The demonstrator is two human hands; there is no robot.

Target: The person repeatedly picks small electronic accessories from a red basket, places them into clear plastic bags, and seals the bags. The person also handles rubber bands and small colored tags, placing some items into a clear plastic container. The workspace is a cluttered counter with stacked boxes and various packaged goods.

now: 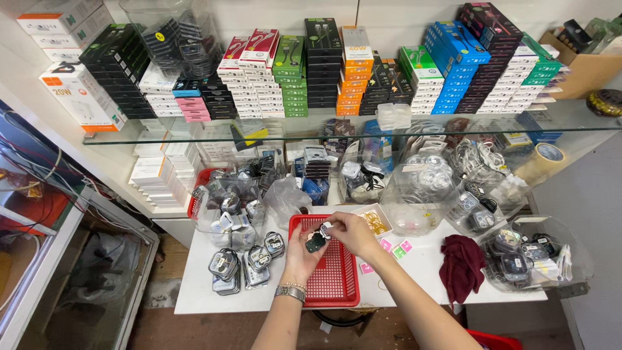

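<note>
Above the red basket (337,275) on the white counter (414,272), the left hand (303,253) grasps a small dark device (315,242) while the right hand (350,234) pinches its top edge.

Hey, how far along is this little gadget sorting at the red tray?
Done: several small clear-cased items sit stacked on the white table. In hand: the left hand holds a small dark square piece, the right hand touching it. Left: the red mesh plastic tray looks empty; clear bags remain full.

white table (194,295) | glass shelf (162,135) above | white wall (402,13) | brown floor (188,327)
</note>
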